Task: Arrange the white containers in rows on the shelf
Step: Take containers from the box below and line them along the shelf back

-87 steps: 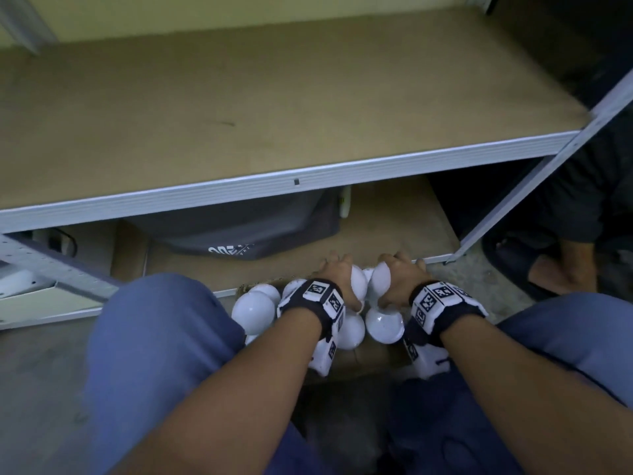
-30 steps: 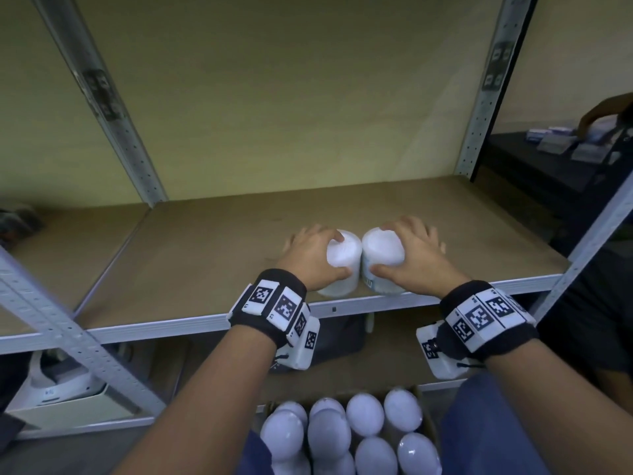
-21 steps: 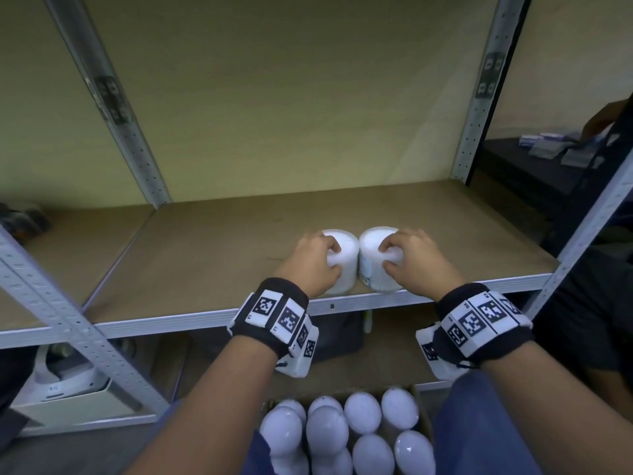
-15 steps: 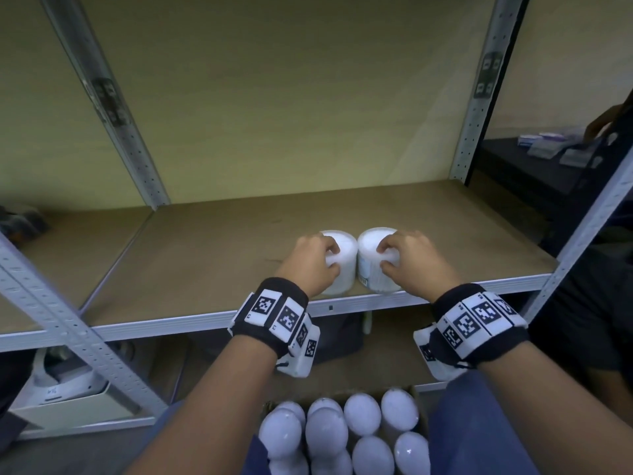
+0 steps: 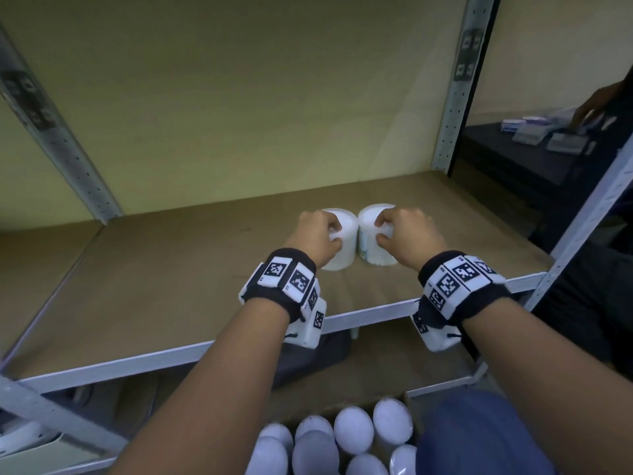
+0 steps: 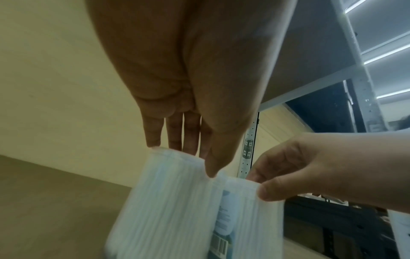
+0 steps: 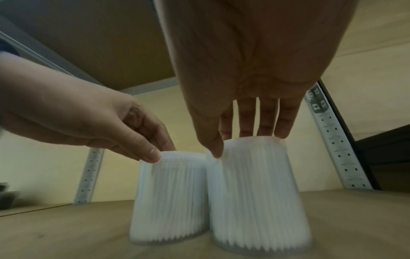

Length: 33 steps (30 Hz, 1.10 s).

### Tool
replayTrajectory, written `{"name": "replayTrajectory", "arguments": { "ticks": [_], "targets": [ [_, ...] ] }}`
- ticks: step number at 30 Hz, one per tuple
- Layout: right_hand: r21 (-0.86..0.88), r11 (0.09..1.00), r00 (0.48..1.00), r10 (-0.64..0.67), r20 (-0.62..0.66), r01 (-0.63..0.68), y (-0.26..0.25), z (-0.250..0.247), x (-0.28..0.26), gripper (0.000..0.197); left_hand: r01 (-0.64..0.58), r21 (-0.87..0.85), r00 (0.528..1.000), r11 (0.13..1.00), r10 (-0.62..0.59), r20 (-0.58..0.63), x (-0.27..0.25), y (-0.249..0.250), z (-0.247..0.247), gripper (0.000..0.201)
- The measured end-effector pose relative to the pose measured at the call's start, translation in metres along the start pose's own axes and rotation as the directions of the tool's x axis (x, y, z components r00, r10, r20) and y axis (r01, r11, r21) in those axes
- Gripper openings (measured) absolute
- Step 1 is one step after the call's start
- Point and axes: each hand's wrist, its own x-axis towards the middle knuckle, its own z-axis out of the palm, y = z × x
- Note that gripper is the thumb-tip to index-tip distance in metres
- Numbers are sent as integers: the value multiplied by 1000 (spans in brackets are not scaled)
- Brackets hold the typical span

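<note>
Both wrist views are smeared by motion, so the printed label and barcode on the right container (image 6: 224,227) cannot be read, and the bottoms of both tubs run off the lower edge of the left wrist view. In the head view the backs of the hands cover the near tops of the tubs, and the box of more white containers (image 5: 352,430) under the shelf is cut off by the bottom edge; its rounded lids show, its walls barely.

The two tubs stand upright, side by side and touching or nearly so, on the wooden shelf (image 5: 171,286), toward its front edge and right of its middle. The left container (image 5: 337,248) sits just beside its twin; through the clear walls both appear packed with thin white sticks.

The left hand (image 5: 313,240) reaches down from above with fingers nearly straight, thumb and fingertips (image 6: 153,140) pinching the top rim of the left tub. The right hand (image 5: 407,236) mirrors it, thumb on the near rim and fingertips (image 7: 265,129) on the far rim of the right tub, palm arched well clear of the lid. Both forearms stretch forward over the shelf's front edge, each wearing a black wristband (image 5: 284,281) with square coded tags.
</note>
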Motion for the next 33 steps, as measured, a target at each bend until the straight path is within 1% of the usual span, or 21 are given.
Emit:
{"name": "replayTrajectory", "arguments": {
  "ticks": [4,10,15,19,24,29,31,33],
  "targets": [
    [38,998,999,43,24,-44,15,2,36,32,-28,38,1000,999,28,7,40,7,8,33],
    [54,996,997,72,5,-72,34,8,87,30,-50,93,998,994,46,35,100,11,23,32],
    [47,998,999,44,2,-44,49,15,132,29,-66,119,998,991,64,23,146,13,34,30],
    [37,998,998,55,-3,-55,58,18,163,30,-75,120,997,990,75,5,175,13,40,26],
    [56,997,998,56,-26,-55,66,23,190,29,-102,118,994,988,106,-25,200,12,45,26],
    [55,997,998,49,-47,-46,73,27,205,29,-119,133,991,984,126,-39,215,11,47,26],
    [29,999,999,39,-35,-38,75,27,208,31,-132,151,990,980,136,-21,216,9,46,28],
    [-7,999,999,39,17,-39,74,24,208,37,-139,161,990,977,136,28,213,8,41,37]
  ]
}}
